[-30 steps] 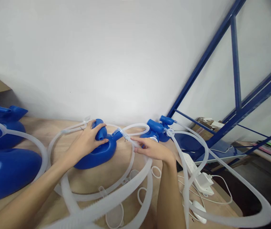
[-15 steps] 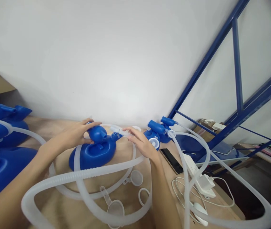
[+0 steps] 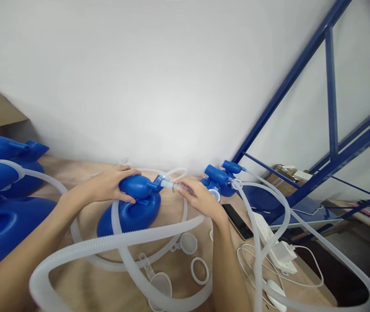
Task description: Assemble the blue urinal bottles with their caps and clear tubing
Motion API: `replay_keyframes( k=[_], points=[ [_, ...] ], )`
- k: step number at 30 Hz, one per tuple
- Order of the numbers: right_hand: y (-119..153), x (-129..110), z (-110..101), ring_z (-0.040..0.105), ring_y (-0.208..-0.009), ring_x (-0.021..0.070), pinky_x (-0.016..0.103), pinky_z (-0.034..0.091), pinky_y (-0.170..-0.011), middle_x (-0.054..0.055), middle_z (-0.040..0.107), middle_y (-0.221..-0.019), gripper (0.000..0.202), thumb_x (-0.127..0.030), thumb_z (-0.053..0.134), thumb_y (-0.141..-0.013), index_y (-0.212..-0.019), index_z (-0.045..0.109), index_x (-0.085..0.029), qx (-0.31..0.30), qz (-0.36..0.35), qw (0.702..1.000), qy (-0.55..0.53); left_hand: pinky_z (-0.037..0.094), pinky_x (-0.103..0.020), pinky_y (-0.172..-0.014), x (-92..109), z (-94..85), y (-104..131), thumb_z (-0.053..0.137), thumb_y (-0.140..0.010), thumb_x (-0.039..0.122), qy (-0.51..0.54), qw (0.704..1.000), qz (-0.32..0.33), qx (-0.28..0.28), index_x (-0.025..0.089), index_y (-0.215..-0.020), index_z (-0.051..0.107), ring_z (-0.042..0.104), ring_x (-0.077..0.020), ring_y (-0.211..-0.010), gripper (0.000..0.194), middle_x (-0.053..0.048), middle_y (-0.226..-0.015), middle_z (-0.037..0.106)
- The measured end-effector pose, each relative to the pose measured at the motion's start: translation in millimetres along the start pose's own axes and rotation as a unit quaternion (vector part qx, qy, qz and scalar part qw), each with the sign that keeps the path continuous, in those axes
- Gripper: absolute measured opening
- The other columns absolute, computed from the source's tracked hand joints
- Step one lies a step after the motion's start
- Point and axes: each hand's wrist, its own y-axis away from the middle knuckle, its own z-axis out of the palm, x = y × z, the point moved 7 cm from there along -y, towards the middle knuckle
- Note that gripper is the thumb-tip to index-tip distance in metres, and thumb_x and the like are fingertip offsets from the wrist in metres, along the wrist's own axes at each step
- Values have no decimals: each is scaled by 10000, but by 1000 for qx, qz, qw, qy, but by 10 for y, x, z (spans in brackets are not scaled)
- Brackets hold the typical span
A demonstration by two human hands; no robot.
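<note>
A blue plastic urinal bottle [image 3: 126, 219] with a handle opening lies on the table in front of me. My left hand [image 3: 115, 184] is closed around its rounded upper part, thumb below and fingers over the top. A short blue spout [image 3: 153, 186] points right from that part. My right hand [image 3: 199, 197] pinches the end of a translucent white hose [image 3: 168, 184], which carries a small wire clamp [image 3: 173, 187]. The hose end is close to the spout; whether they touch I cannot tell. The hose's ribbed length [image 3: 106, 242] loops across the foreground.
More blue bottles stand at left [image 3: 5, 229] and back right [image 3: 217, 174], with hoses attached. White caps [image 3: 161, 286] and a ring [image 3: 200, 271] lie in front. At right are a phone [image 3: 237, 222], a power strip [image 3: 272, 242], cables and a blue metal frame [image 3: 285, 86].
The hose end has come down from above the bottle to the level of the spout. The upper part of the bottle has turned so that its spout points right. The view has shifted slightly.
</note>
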Motion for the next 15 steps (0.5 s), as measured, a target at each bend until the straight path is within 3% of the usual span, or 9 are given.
replay_keyframes(
  k=[4,15],
  points=[
    [14,-34,12,658,-1188,234,378,479,-1020,46,713,-1334,337,-296,502,-1045,-1336,671,-284,-19,-21,1000,-11,455,-451,-1072,33,42,-6,798,-583,754,-34,999,15,-2,283,-1373,656,617,-399,-1215,930,-122,-1296,673],
    [-1,-89,-3,641,-961,201,340,451,-917,29,714,-1044,346,-279,451,-1074,-1306,707,-301,-1,-4,998,60,486,-464,-1001,218,76,24,728,-626,818,-76,997,23,-10,256,-1325,661,664,-403,-1136,900,-127,-1246,729]
  ],
)
